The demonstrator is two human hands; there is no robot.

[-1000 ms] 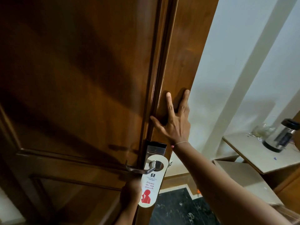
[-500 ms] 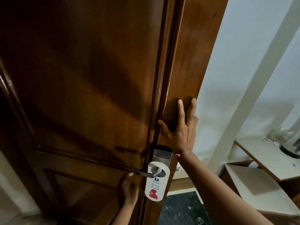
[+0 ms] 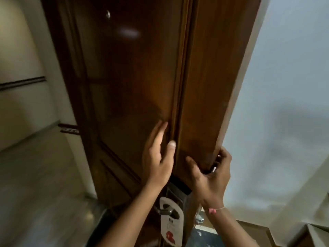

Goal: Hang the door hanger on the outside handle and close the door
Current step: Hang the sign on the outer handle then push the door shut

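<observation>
The dark wooden door (image 3: 135,82) stands ajar, its edge turned toward me. A white door hanger (image 3: 171,223) with red print hangs on the metal lever handle (image 3: 164,211) below the lock plate (image 3: 176,190). My left hand (image 3: 158,155) lies flat on the door's outer face just above the lock, fingers apart and holding nothing. My right hand (image 3: 209,175) is wrapped around the door's edge at about the same height, thumb on the near side and fingers curled behind. The hanger's lower part is cut off by the frame's bottom.
A pale wall (image 3: 284,86) fills the right side, with a light counter corner (image 3: 316,232) at the lower right. A corridor with a beige floor (image 3: 35,175) and wall rail (image 3: 21,83) opens to the left. Dark stone floor (image 3: 203,237) shows under the door.
My left hand rose from below the handle to the door's face above the lock. My right hand went from flat on the wood to gripping the door's edge. The view swung left, showing the corridor.
</observation>
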